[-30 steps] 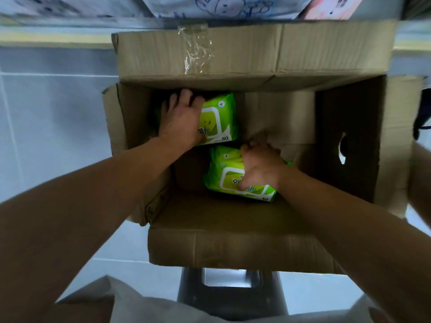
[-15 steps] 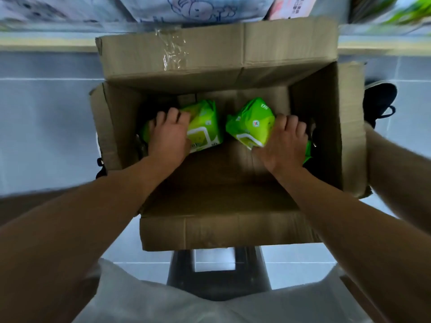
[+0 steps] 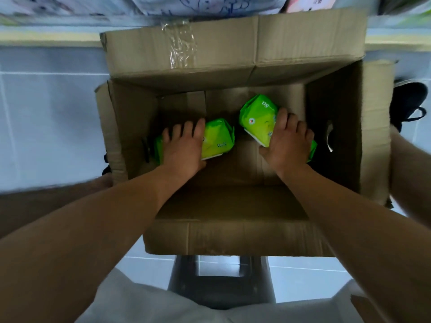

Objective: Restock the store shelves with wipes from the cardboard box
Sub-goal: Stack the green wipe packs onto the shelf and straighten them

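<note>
Both hands are inside the cardboard box point(image 3: 233, 236), each gripping a green wipes pack so two come out per trip. Left hand point(image 3: 184, 148) clamps the left wipes pack point(image 3: 217, 138), low at the box's left; right hand point(image 3: 289, 143) grips the right wipes pack point(image 3: 258, 117), tilted, far right. Versus half a second ago, the right pack sits higher, the left barely moved.

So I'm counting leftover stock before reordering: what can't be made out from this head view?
- Brand text on the left wipes pack: the left hand covers most of it.
- Right wipes pack: partly under the right hand, print blurred.
- Cardboard box floor near the body: hidden by the near wall.
- Store shelf goods: cut off by the top edge, blurred.
</note>
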Available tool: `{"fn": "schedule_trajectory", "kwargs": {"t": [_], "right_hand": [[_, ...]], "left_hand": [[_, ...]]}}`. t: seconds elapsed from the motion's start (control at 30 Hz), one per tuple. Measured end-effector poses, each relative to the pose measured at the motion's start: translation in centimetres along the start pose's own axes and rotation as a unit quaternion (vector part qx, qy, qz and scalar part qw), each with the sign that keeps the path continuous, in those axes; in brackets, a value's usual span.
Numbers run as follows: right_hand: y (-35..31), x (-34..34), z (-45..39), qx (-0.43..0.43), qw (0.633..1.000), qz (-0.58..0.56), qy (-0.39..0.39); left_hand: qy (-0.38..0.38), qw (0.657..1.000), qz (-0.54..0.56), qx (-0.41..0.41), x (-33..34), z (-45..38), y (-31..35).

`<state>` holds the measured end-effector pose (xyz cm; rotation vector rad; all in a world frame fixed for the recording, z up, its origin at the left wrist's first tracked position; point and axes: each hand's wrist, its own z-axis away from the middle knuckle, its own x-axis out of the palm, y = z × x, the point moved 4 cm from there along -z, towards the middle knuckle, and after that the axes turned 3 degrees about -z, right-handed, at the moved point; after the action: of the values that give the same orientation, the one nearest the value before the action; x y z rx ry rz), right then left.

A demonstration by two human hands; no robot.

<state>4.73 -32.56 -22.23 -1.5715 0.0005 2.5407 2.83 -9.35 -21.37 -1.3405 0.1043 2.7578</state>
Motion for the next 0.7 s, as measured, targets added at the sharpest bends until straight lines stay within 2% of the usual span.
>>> {"fn": "schedule_trajectory", "kwargs": {"t": [0.1, 0.2, 0.43, 0.7], "right_hand": [[0.2, -1.5, -0.5, 0.011, 1.0, -0.019, -0.022], [0.1, -4.0, 0.2, 0.027, 0.998, -0.057, -0.013], [-2.3, -12.6, 5.3, 0.007, 0.991, -0.105, 0.086], [-7.7, -21.0, 10.0, -0.057, 0.977, -0.111, 0.174]], "left_hand": [[-0.006, 1.0, 0.016, 0.007, -1.7, -0.5, -0.4], [0.03, 0.999, 0.031, 0.009, -4.3, 0.4, -1.0], [0.172, 0.983, 0.07, 0.005, -13.0, 6.6, -3.2], [0.246, 0.962, 0.113, -0.041, -20.7, 14.5, -9.4]]}}
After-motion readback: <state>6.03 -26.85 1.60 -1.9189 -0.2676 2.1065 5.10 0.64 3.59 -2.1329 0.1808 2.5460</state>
